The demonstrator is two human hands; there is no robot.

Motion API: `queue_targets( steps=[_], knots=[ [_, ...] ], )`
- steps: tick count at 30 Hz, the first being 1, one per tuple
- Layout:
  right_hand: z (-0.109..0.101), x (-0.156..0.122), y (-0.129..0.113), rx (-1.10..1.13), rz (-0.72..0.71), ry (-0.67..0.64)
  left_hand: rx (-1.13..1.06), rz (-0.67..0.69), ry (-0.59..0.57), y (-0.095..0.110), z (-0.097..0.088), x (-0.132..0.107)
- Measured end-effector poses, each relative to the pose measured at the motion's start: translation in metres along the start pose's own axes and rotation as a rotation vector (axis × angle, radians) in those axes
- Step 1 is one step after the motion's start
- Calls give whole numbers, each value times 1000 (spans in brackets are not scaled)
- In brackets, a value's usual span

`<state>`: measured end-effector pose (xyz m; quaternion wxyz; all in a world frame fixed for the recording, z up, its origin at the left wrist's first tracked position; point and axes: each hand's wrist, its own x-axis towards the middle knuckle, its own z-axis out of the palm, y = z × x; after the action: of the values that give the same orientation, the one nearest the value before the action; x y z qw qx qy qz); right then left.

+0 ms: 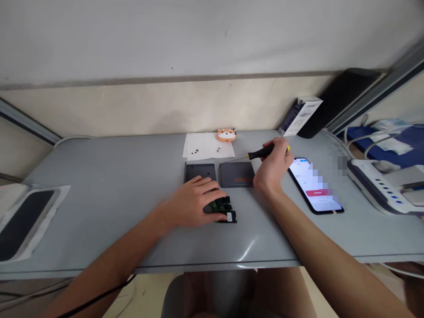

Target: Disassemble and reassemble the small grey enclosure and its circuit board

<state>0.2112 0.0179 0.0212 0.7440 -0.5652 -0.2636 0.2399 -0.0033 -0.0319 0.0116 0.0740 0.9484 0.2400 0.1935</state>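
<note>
My left hand (195,201) is curved over a green circuit board (218,205) with black connectors, its thumb along the near edge and its fingers across the far side. The palm hides part of the board. In my right hand (274,165) is a screwdriver (260,153) with a black and yellow handle. Its thin shaft points left, with the tip near the far left corner of a dark grey case half (236,174). Just left of that lies another dark grey case half (200,170), partly covered by my left fingers.
Several tiny black screws (195,152) lie on white paper (208,140), beside an orange animal-faced case (226,134). Rightward are a lit phone (314,185), a power strip (380,185) and a white box (301,115) against the wall. A dark flat device (24,225) lies far left.
</note>
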Motion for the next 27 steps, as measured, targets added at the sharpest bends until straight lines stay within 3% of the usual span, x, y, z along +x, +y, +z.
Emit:
queue_targets(
  steps=[7,10,14,21,24,27],
  knots=[
    [-1,-3,4,-92,-113,-39,161,-12,174,3,8,5],
    [-2,-5,2,-112,-125,-31,208,-163,269,-5,-2,2],
    [-5,-9,-3,-205,-285,-76,279,-394,343,-28,-21,-7],
    [-11,-12,3,-174,-605,-218,182,-790,197,-52,-29,-13],
    [-15,-11,1,-187,-697,-307,75,-822,130,-53,-26,-12],
    [-21,-8,-5,-237,-637,-518,21,-804,89,-54,-25,-11]
  ],
)
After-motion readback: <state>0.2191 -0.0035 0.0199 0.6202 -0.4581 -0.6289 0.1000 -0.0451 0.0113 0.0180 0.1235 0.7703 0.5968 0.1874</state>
